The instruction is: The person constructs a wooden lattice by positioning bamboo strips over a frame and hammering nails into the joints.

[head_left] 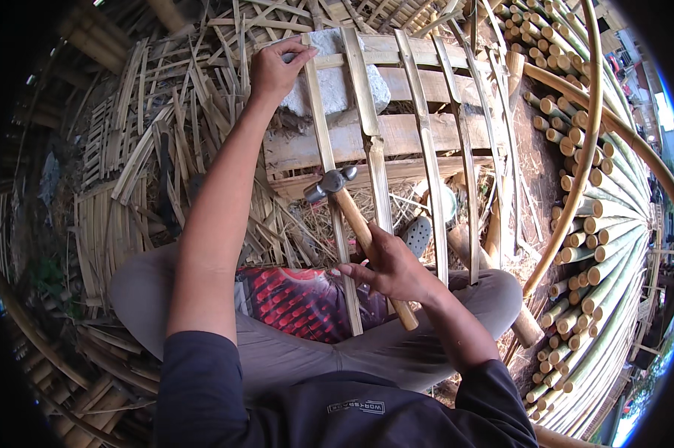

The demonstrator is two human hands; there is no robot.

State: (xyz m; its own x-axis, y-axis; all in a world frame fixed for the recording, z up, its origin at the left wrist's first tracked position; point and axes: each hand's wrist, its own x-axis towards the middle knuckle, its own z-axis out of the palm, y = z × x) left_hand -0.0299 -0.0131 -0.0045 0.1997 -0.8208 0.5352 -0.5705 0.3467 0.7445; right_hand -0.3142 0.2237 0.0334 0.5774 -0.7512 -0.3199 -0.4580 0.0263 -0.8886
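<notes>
My right hand [398,265] is wrapped around the wooden handle of a ball-peen hammer [333,184]. Its metal head lies over the leftmost bamboo slat [320,119], pointing away from me. At the far end of that slat, my left hand [276,69] is closed in a pinch; whatever sits between its fingertips is too small to make out. Several slats run side by side from my lap, crossing a bamboo crosspiece [382,58] at their far ends. Under the left part of the crosspiece is a rough pale stone block [331,82].
Wooden planks [426,138] lie beneath the slats. Split bamboo strips [139,142] are heaped to the left. Stacked bamboo poles [606,224] fill the right side, with a curved pole [587,149] before them. A patterned red cloth [285,299] covers part of my lap; a perforated grey shoe [417,235] shows between slats.
</notes>
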